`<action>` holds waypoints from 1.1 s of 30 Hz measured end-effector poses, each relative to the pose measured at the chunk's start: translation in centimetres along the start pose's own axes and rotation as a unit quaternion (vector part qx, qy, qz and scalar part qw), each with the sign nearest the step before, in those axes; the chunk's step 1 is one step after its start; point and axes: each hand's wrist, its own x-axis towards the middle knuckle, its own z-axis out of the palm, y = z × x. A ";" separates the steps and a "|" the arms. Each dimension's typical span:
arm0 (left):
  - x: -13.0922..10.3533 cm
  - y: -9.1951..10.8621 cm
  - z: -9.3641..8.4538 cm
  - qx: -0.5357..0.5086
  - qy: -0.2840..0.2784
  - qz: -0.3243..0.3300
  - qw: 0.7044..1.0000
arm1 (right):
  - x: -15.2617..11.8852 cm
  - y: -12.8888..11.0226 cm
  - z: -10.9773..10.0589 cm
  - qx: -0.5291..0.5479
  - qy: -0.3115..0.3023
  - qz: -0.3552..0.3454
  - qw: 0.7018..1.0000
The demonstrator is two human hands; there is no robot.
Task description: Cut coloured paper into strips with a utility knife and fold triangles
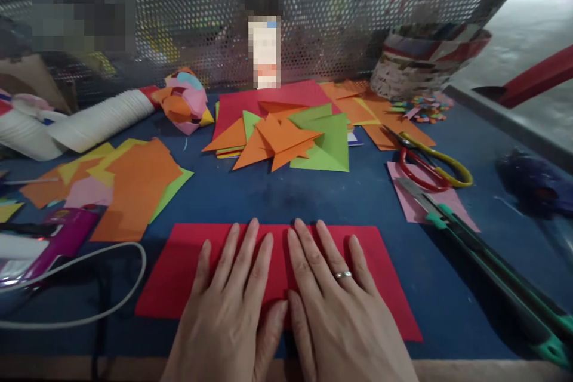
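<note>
A sheet of red paper (161, 274) lies flat on the blue tabletop (250, 203) close to the front edge. My left hand (224, 310) rests palm down on its left and middle part, fingers spread toward the far edge. Beside it, my right hand (340, 310) lies flat on the right half, a ring on one finger. The two thumbs are close together near the paper's near edge, and parts of the sheet are hidden under both palms. Beyond the hands sits a pile of folded orange paper (286, 137) and green paper (329, 143), with red paper (286, 92) behind.
On the right, scissors (430, 164) and a green-handled cutter knife (483, 256) overlap pink paper (407, 197). Orange paper scraps (138, 179), a purple device (67, 239) and a white cord (138, 274) occupy the left. A woven basket (416, 65) stands by the mesh panel (188, 18).
</note>
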 end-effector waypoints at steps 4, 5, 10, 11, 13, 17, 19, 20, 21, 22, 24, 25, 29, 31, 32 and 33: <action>-0.9 -1.5 -0.6 -0.008 -0.037 -0.002 0.999 | -0.2 0.0 0.3 0.001 -0.002 0.001 1.000; -1.3 -1.9 -0.7 -0.007 -0.045 -0.003 0.999 | -0.2 0.0 0.3 0.002 0.000 0.004 1.000; -3.6 -3.5 -1.0 -0.022 -0.037 -0.020 0.999 | -0.4 0.2 0.3 -0.005 0.001 0.003 1.000; -4.1 -3.8 -1.0 -0.026 -0.034 -0.021 0.999 | -0.4 0.2 0.2 -0.012 -0.006 -0.001 1.000; -5.0 -4.4 -1.1 -0.031 -0.031 -0.026 0.999 | -0.5 0.3 0.2 -0.026 -0.022 -0.007 0.999; -6.6 -5.7 -1.1 -0.044 -0.031 -0.042 0.998 | -0.7 0.4 0.1 -0.043 -0.038 -0.015 0.998; -7.1 -6.0 -1.0 -0.056 -0.028 -0.050 0.997 | -0.6 0.4 0.1 -0.048 -0.040 -0.017 0.998; -7.2 -6.1 -1.0 -0.063 -0.024 -0.057 0.996 | -0.5 0.4 0.1 -0.051 -0.035 -0.018 0.998; -7.3 -6.1 -1.1 -0.070 -0.020 -0.063 0.995 | -0.5 0.3 0.1 -0.054 -0.031 -0.020 0.998; -7.4 -6.2 -1.1 -0.075 -0.015 -0.067 0.995 | -0.4 0.3 0.1 -0.056 -0.024 -0.022 0.998; -7.4 -6.2 -1.2 -0.076 -0.004 -0.070 0.995 | -0.3 0.2 0.2 -0.059 -0.012 -0.025 0.998; -7.4 -6.3 -1.2 -0.073 0.000 -0.070 0.995 | -0.2 0.2 0.2 -0.060 -0.009 -0.026 0.998; -8.0 -6.9 -1.3 -0.077 -0.003 -0.095 0.993 | 0.0 0.1 0.4 -0.060 -0.018 -0.031 0.998; -8.4 -7.2 -1.4 -0.092 -0.007 -0.118 0.989 | -0.1 0.2 0.4 -0.059 -0.014 -0.035 0.998; -8.6 -7.4 -1.4 -0.098 -0.005 -0.123 0.987 | -0.1 0.2 0.4 -0.059 -0.008 -0.037 0.998; -8.7 -7.5 -1.4 -0.102 -0.003 -0.127 0.987 | -0.2 0.3 0.4 -0.060 -0.006 -0.037 0.998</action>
